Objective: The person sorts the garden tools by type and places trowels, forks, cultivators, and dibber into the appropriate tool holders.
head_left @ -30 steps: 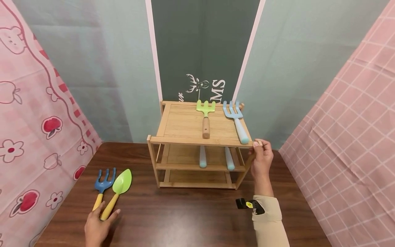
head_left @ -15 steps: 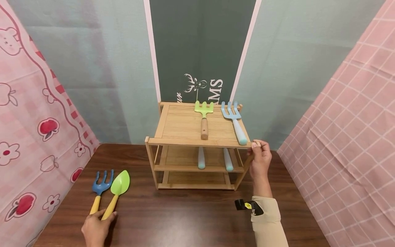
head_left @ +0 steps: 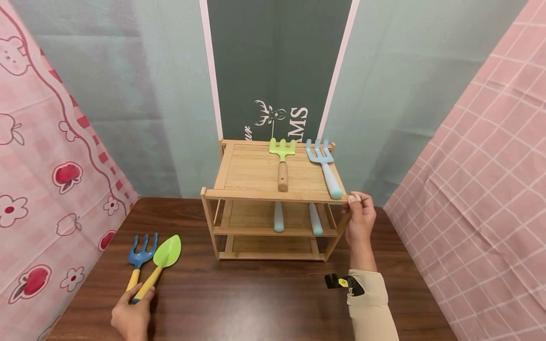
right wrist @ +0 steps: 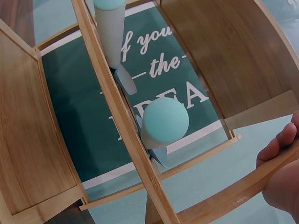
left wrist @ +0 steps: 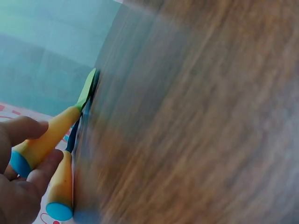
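Left of the rack, my left hand (head_left: 131, 316) pinches the yellow handle of a green hand trowel (head_left: 168, 252). In the left wrist view that handle (left wrist: 49, 135) tilts up, its blue butt raised off the wood. Beside it lies a blue hand fork (head_left: 142, 255), its yellow handle (left wrist: 60, 186) under the fingers. My right hand (head_left: 360, 219) grips the front right top corner of a three-tier wooden rack (head_left: 273, 195). In the right wrist view, fingers (right wrist: 282, 140) wrap the rack's post.
On the top shelf lie a green fork with a wooden handle (head_left: 283, 163) and a light blue fork (head_left: 325, 168). Two pale handles (head_left: 278, 217) poke out from the middle shelf. Behind the brown table (head_left: 239, 303) hangs a curtain (head_left: 170, 94); pink cloths flank both sides.
The left hand has closed on the trowel's handle and tilted it, the handle end shifting slightly left. The right hand keeps its hold on the rack.
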Available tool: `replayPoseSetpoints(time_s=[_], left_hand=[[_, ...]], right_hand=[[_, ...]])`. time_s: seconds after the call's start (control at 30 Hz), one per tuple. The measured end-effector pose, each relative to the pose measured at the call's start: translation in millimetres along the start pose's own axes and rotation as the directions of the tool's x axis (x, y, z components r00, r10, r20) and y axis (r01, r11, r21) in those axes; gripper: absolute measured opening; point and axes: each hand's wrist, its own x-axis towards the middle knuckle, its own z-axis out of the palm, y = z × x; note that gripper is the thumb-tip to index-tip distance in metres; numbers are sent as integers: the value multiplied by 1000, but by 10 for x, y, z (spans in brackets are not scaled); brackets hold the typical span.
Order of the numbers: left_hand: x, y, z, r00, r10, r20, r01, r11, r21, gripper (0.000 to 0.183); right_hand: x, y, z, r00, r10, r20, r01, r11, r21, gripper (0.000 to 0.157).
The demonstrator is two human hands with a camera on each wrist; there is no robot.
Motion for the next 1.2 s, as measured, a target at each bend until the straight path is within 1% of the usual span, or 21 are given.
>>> replayPoseSetpoints(time_s=[0.1,0.17,0.23,0.3,0.37,0.4,0.47,0.57,0.6,0.67,0.77,0.8,0.83,0.9,0.97,1.03,1.07,1.1,1.13,1.17,1.2], left_hand=[[-18,-8,17,999,-15,-47,12,998,-65,47],[-37,-12,37,995,-53,-83,41,989,-139,48],[-59,-12,67,988,-100,-122,67,967,-247,47],[-78,-12,99,978,-139,-155,77,933,-351,45],[-87,-11,129,971,-160,-179,69,900,-430,44],[-88,-11,140,969,-158,-189,57,890,-453,43],[-91,-11,149,968,-156,-196,45,878,-477,42],[-110,7,155,967,-151,-207,29,868,-496,41],[-124,15,160,964,-143,-225,13,868,-496,40],[-165,37,183,955,-121,-272,-40,853,-521,37],[-245,74,241,934,-91,-346,-132,812,-568,31],[-268,81,271,923,-89,-375,-158,800,-578,29],[-296,98,289,918,-89,-386,-169,792,-587,28],[-335,124,326,906,-89,-414,-182,801,-570,25],[-388,179,331,897,-69,-437,-190,832,-522,24],[-445,254,326,889,-17,-458,-229,849,-476,24],[-462,276,330,883,9,-469,-257,846,-467,24],[-446,252,361,872,39,-488,-301,829,-472,23],[-447,254,366,872,59,-485,-329,806,-493,23],[-413,207,409,861,82,-501,-368,782,-503,22],[-378,159,455,847,104,-522,-411,751,-517,22]], right_hand=[[4,5,-2,1000,1,-8,-1,1000,-3,9],[5,5,-4,1000,1,-13,-1,1000,-8,9],[5,4,-6,1000,2,-15,-3,1000,-10,10],[5,3,-9,1000,2,-12,-2,1000,-7,9],[6,2,-10,1000,0,-10,0,1000,-3,9],[7,3,-11,1000,0,-9,0,1000,2,9],[12,5,-11,1000,-4,-8,4,1000,4,8],[17,7,-8,1000,-6,-7,6,1000,-6,7],[19,6,-7,1000,-7,-7,7,1000,-6,7],[17,2,-3,1000,-7,-9,7,1000,-7,7],[12,-2,0,1000,-7,-9,7,1000,1,6],[10,-3,2,1000,-7,-8,7,1000,10,6],[8,-2,3,1000,-8,-7,8,1000,12,6],[6,0,2,1000,-8,-3,8,1000,16,6],[5,5,2,1000,-6,-2,7,1000,16,6],[1,7,4,1000,-5,-3,5,1000,12,6],[0,10,3,1000,-4,-4,4,1000,12,6],[-1,13,3,1000,-3,-7,3,1000,11,6],[-1,15,3,1000,-3,-10,3,1000,7,7],[-1,17,2,1000,-4,-12,4,1000,7,7],[-1,18,2,1000,-5,-13,5,1000,6,8]])
